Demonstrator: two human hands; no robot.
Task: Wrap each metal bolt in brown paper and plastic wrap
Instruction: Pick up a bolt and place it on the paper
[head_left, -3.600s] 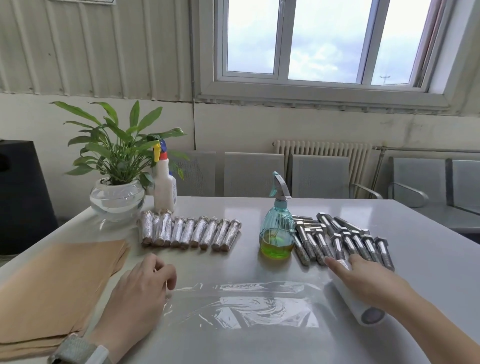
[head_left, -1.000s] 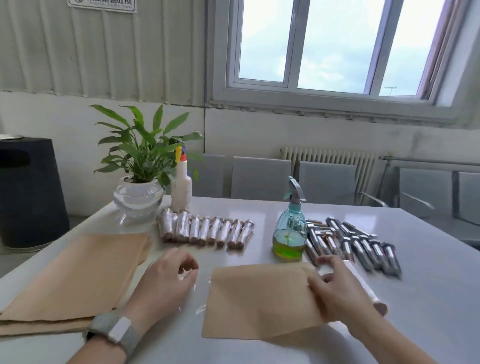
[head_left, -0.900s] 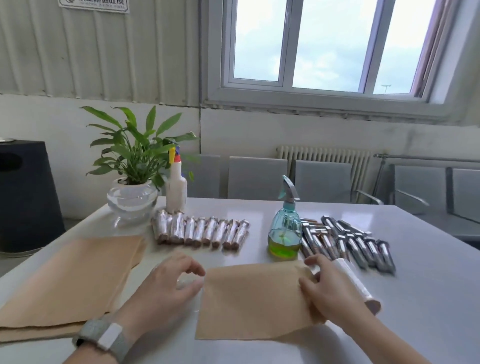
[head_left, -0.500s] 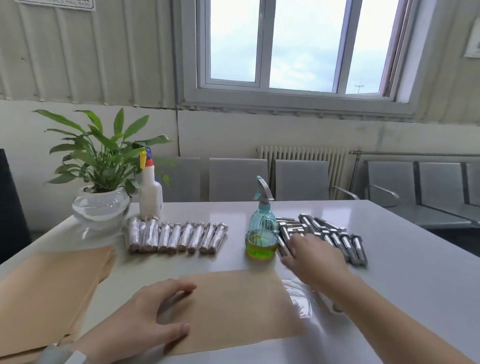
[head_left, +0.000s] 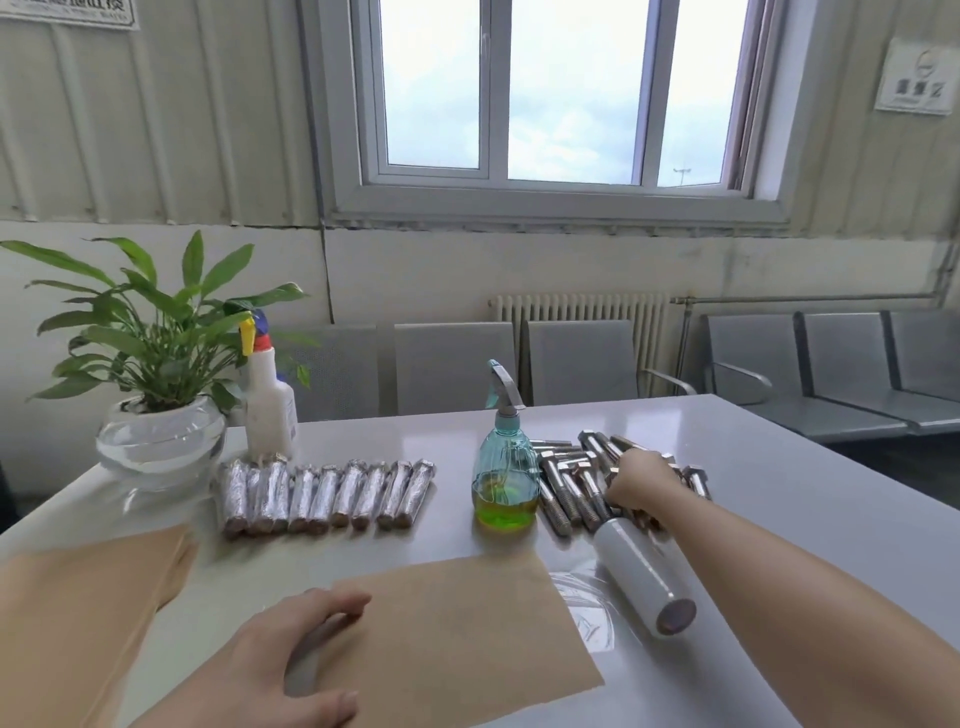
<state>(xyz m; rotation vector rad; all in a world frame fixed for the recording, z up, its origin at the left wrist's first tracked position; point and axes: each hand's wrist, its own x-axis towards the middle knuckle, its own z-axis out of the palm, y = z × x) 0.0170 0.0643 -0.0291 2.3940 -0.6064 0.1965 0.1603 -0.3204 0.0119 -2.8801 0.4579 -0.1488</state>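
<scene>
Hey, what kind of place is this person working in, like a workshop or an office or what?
Probably a waiting room or office area in an industrial building, not a proper workshop. A row of metal waiting chairs lines the wall under corrugated panel walls, and the packing is done on a plain white table beside a potted plant.

One head-worn camera looks forward and slightly down across a grey table (head_left: 779, 467) from its near edge, close over the person's forearms, facing a window (head_left: 561, 93) in the far wall.
</scene>
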